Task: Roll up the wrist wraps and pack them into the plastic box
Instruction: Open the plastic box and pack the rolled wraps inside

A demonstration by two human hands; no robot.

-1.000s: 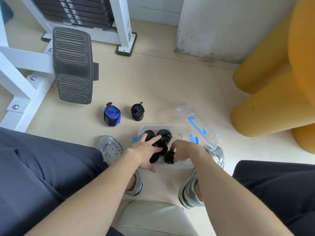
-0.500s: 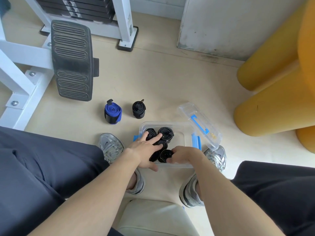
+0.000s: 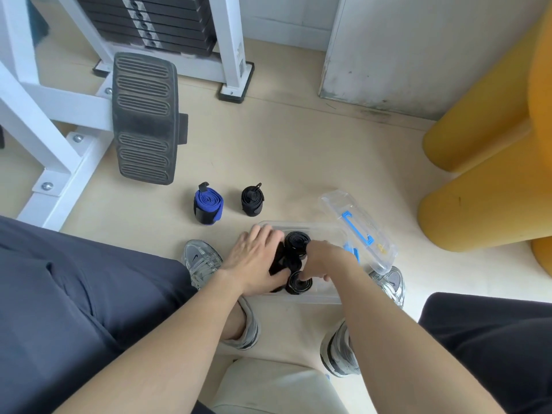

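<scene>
A clear plastic box (image 3: 331, 230) stands on the floor between my feet, with several black rolled wrist wraps in it. One roll (image 3: 296, 241) shows at the back, another (image 3: 299, 284) at the front. My left hand (image 3: 255, 259) lies over the box's left side, its straight fingers pressing on the rolls there. My right hand (image 3: 321, 262) reaches in from the right and pinches the front roll with curled fingers. A blue rolled wrap (image 3: 208, 205) and a black rolled wrap (image 3: 252, 201) stand on the floor behind the box.
The box's clear lid (image 3: 363, 216) with a blue latch leans against its right side. A weight machine's black footplate (image 3: 145, 118) and white frame (image 3: 56, 162) stand at the left. Yellow padded cylinders (image 3: 484, 198) fill the right. My grey shoes (image 3: 203, 261) flank the box.
My left hand has slid further over the box and now covers its left rolls. My right hand has shifted slightly on the front roll. The view has tilted a little.
</scene>
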